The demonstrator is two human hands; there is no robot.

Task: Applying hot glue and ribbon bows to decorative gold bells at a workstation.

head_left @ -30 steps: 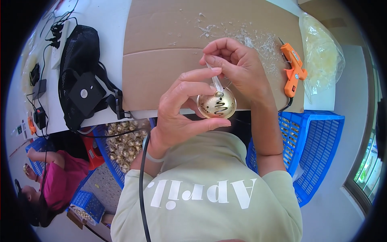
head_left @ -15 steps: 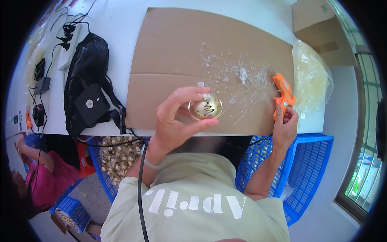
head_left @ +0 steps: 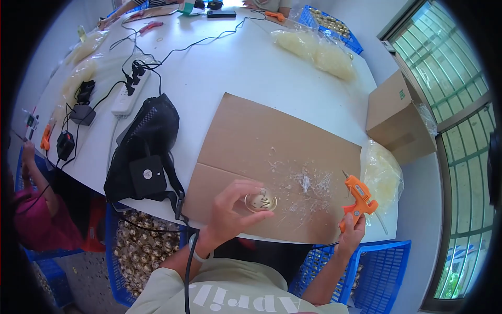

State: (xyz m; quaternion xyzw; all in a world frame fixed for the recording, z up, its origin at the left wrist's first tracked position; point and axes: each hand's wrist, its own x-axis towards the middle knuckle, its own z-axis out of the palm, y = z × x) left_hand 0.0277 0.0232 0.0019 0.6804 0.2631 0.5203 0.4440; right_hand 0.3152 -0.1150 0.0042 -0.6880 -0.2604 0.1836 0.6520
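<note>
My left hand (head_left: 229, 210) pinches a small round ornament (head_left: 261, 202) between thumb and fingers, above the cardboard sheet (head_left: 230, 141). The ornament is clear and gold, with a gold rim and a dark zigzag pattern. My right hand (head_left: 352, 234) grips the lower end of the handle of an orange hot glue gun (head_left: 358, 193). The gun stands at the cardboard's right edge, its nozzle pointing away from me and to the left. A pale glue stick (head_left: 383, 224) shows beside the gun. Between the hands, whitish glue strings and scraps (head_left: 306, 182) lie on the cardboard.
A black mesh bag (head_left: 149, 141) and a power strip (head_left: 130, 93) with cables lie to the left. Blue crates stand below the table edge; the left crate (head_left: 112, 261) holds many ornaments. A plastic bag (head_left: 384, 172) and a carton (head_left: 395, 123) sit right. Another person (head_left: 47, 220) sits at left.
The view has tilted up, so more of the far table shows and the cardboard appears lower. My left hand still holds the ornament and my right hand still holds the glue gun.
</note>
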